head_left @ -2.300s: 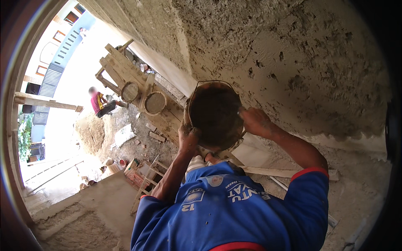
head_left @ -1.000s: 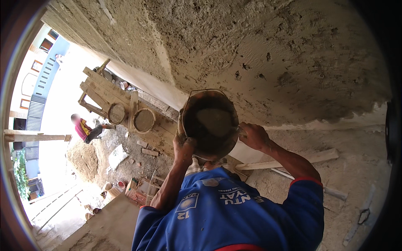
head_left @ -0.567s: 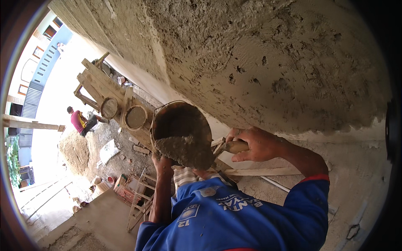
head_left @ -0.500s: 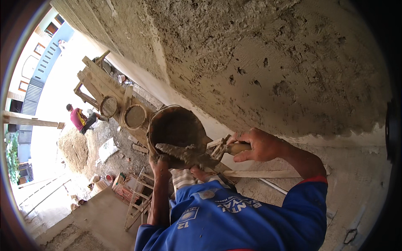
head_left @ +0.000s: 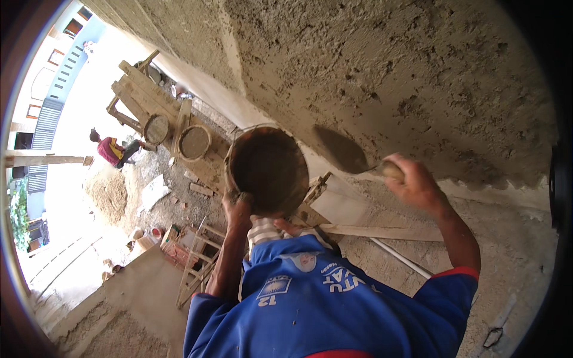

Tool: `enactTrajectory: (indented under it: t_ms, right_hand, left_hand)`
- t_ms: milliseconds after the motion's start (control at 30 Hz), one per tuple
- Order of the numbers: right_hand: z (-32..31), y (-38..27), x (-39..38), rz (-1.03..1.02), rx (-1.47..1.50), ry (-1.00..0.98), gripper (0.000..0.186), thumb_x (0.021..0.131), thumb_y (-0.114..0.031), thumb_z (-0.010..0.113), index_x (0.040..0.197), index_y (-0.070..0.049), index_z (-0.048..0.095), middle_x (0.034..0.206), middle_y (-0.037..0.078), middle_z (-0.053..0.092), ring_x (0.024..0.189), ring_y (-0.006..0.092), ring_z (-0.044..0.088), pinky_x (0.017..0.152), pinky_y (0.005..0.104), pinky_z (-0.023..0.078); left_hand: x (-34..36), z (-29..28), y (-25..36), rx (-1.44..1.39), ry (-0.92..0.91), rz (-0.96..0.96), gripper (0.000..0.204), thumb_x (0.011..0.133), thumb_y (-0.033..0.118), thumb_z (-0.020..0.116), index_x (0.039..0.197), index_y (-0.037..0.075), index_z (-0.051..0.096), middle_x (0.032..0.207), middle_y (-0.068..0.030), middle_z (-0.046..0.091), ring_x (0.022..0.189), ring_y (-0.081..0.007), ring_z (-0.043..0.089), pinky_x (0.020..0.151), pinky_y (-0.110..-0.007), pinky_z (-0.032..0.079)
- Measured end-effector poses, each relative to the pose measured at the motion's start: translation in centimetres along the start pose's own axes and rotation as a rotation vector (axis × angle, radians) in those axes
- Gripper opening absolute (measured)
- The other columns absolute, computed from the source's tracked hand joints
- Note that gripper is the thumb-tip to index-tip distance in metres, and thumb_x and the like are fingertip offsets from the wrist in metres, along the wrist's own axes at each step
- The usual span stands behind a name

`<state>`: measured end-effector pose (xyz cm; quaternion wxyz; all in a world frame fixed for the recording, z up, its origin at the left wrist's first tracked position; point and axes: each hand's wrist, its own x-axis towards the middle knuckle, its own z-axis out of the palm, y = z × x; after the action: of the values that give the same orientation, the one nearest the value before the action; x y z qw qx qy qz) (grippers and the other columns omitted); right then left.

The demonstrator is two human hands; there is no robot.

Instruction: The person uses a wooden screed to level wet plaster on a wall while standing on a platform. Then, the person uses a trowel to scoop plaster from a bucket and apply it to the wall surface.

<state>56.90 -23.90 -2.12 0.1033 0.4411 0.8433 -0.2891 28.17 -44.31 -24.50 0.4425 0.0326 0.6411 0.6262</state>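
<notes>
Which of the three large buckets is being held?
The front bucket, nearest the blue shirt, its edge gripped by the left hand. The middle bucket and far bucket rest on the wooden planks, touched by neither hand.

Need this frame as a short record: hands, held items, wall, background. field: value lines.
left hand: gripping the side of a round, dark, mortar-caked bucket
bucket contents: too dark to judge
right hand: holding a grey, mortar-smeared metal trowel by its handle
trowel: blade by the rough grey plastered wall; contact unclear
background: two round, mortar-filled buckets on brown wooden planks; person in maroon top, seated
</notes>
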Motion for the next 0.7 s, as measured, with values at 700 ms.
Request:
enactTrajectory:
  t_ms: [700]
  right_hand:
    - [15.5,0.5,2.1,-0.061,0.085,0.057,0.042,0.078,-0.026,0.064,0.114,-0.009,0.051,0.084,0.02,0.064,0.079,0.0376,0.062,0.069,0.0447,0.051]
  left_hand:
    - [-2.3,5.9,7.1,0.149,-0.317,0.048,0.031,0.069,0.0,0.05,0.099,0.001,0.057,0.075,0.0007,0.055,0.062,-0.0106,0.051,0.054,-0.025,0.043]
